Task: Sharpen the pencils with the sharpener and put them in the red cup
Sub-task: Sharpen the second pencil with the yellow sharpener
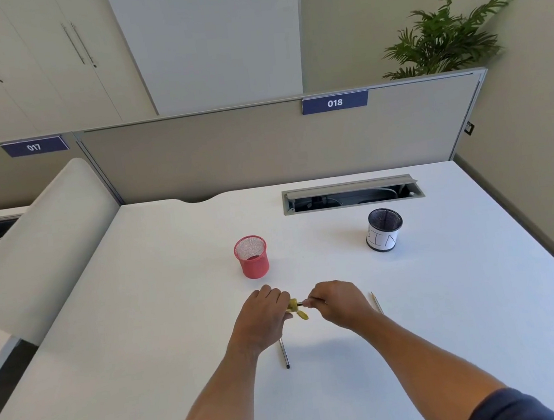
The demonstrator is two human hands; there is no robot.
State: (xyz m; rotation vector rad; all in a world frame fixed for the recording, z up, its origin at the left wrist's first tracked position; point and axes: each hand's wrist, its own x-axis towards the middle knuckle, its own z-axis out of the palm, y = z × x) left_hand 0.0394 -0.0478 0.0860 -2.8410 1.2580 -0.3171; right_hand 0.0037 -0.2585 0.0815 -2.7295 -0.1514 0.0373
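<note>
My left hand (267,308) grips the yellow sharpener (294,307) just on the near side of the red cup (252,257), and my right hand (338,301) pinches the pencil (302,304), whose tip sits in the sharpener's hole. To do this well, I judge I should keep the pencil straight in line with the hole, hold the sharpener still and turn with light, even pressure so the lead does not snap. The red cup looks empty. Well right of it, the black mesh cup (385,229) with a white label shows nothing inside. Two more pencils lie on the desk (144,326) nearer me than the red cup: one (285,354) under my left wrist, one (377,303) beside my right hand.
</note>
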